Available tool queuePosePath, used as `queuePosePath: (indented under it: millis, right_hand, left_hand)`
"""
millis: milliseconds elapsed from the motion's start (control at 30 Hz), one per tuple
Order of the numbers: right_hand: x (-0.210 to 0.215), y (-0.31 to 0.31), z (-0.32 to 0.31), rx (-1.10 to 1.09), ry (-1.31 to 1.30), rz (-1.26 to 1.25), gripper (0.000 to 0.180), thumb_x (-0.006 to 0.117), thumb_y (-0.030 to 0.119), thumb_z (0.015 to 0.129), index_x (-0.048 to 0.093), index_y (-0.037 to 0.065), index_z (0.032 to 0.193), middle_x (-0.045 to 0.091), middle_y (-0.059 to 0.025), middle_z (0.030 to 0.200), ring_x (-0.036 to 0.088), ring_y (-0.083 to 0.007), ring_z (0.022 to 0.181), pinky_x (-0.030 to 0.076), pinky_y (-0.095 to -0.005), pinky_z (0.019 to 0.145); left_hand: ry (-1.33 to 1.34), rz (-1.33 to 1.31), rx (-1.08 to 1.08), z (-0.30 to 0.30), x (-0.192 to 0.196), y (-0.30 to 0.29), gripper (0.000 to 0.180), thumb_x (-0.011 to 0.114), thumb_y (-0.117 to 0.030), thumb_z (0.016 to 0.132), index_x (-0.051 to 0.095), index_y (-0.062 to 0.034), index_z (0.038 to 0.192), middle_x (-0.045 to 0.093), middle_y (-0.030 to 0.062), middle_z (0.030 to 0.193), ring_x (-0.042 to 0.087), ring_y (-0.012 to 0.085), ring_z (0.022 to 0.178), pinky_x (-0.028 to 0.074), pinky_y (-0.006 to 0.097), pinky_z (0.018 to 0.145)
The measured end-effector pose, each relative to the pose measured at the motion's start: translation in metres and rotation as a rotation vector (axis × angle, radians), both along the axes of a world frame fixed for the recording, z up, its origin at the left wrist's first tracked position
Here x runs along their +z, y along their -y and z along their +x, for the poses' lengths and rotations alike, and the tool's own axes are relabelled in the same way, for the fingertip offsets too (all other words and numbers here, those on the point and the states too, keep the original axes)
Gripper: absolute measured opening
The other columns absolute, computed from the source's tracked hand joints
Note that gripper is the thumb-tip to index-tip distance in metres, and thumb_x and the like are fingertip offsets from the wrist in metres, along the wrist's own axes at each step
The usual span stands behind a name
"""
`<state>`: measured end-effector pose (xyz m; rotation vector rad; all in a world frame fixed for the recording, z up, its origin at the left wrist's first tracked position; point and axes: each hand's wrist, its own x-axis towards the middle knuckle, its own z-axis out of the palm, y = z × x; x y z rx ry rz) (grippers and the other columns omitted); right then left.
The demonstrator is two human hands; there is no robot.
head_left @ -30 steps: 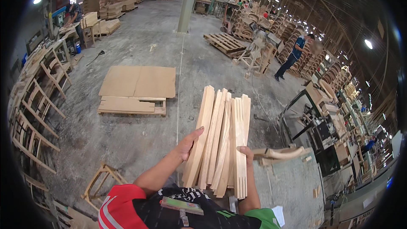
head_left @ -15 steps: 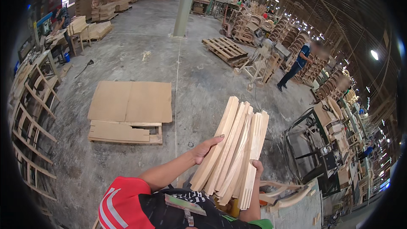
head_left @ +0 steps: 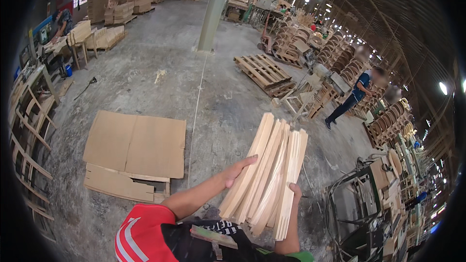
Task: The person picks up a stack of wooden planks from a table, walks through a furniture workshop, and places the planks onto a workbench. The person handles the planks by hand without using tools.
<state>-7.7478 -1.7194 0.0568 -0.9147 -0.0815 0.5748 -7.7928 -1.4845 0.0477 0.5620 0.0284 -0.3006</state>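
Note:
A fanned bundle of pale wooden slats (head_left: 267,179) is held up in front of my chest, tilted with the upper ends leaning to the right. My left hand (head_left: 238,171) grips its left side, thumb laid over the outer slat and fingers hidden beneath. On the right edge, lower down, my right hand (head_left: 294,192) is closed on the bundle, with its thumb showing at the front. The slats lie side by side and partly on one another, their ends uneven.
Ahead on the left, cardboard sheets (head_left: 136,143) cover a low wooden pallet (head_left: 162,191). Stacked pallets (head_left: 264,75) lie beyond a green pillar (head_left: 211,24). A person (head_left: 357,94) stands at the right near curved wooden parts (head_left: 388,123). Machinery (head_left: 364,199) fills the near right; wooden frames (head_left: 31,150) line the left.
My view has shifted forward and turned: the cardboard sits lower and farther left, and curved wooden pieces at lower right have left view. Both hands keep the slats in much the same hold.

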Motion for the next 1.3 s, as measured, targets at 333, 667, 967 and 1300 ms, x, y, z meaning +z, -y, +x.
queuePosePath:
  millis: [333, 667, 967, 1300]
  right_hand:
    - [-0.002, -0.173, 0.276, 0.186, -0.013, 0.008, 0.077, 0.063, 0.033, 0.073, 0.043, -0.007, 0.136, 0.06, -0.0237, 0.119, 0.062, -0.0354, 0.103, 0.052, -0.0443, 0.088]
    - [-0.03, -0.343, 0.535, 0.031, 0.017, -0.175, 0.064, 0.062, 0.033, 0.074, 0.056, -0.009, 0.122, 0.066, -0.0206, 0.106, 0.066, -0.0328, 0.093, 0.053, -0.0417, 0.083]
    - [-0.023, -0.522, 0.741, -0.013, -0.049, -0.167, 0.056, 0.06, 0.03, 0.077, 0.058, -0.009, 0.117, 0.066, -0.0184, 0.104, 0.066, -0.0294, 0.091, 0.052, -0.0385, 0.082]
    - [-0.036, -0.724, 1.067, 0.25, -0.039, -0.059, 0.056, 0.064, 0.029, 0.077, 0.058, -0.007, 0.12, 0.067, -0.0173, 0.101, 0.067, -0.0263, 0.09, 0.055, -0.0357, 0.08]
  left_hand:
    - [0.034, -0.061, 0.108, 0.235, -0.008, -0.169, 0.062, 0.059, -0.041, 0.095, 0.043, -0.0024, 0.14, 0.06, 0.0168, 0.126, 0.062, 0.0251, 0.112, 0.051, 0.039, 0.097]
    - [-0.014, -0.005, 0.058, 0.489, 0.011, -0.364, 0.063, 0.06, -0.044, 0.094, 0.045, -0.0035, 0.14, 0.059, 0.0132, 0.13, 0.061, 0.0224, 0.114, 0.049, 0.038, 0.098]
    - [-0.077, 0.061, 0.083, 0.714, -0.01, -0.526, 0.067, 0.06, -0.047, 0.093, 0.044, -0.0038, 0.141, 0.059, 0.0136, 0.13, 0.062, 0.0237, 0.112, 0.049, 0.039, 0.099]
    - [0.001, -0.006, 0.169, 0.984, -0.004, -0.73, 0.063, 0.058, -0.044, 0.095, 0.041, -0.0054, 0.142, 0.057, 0.0138, 0.131, 0.061, 0.0256, 0.112, 0.051, 0.042, 0.097]
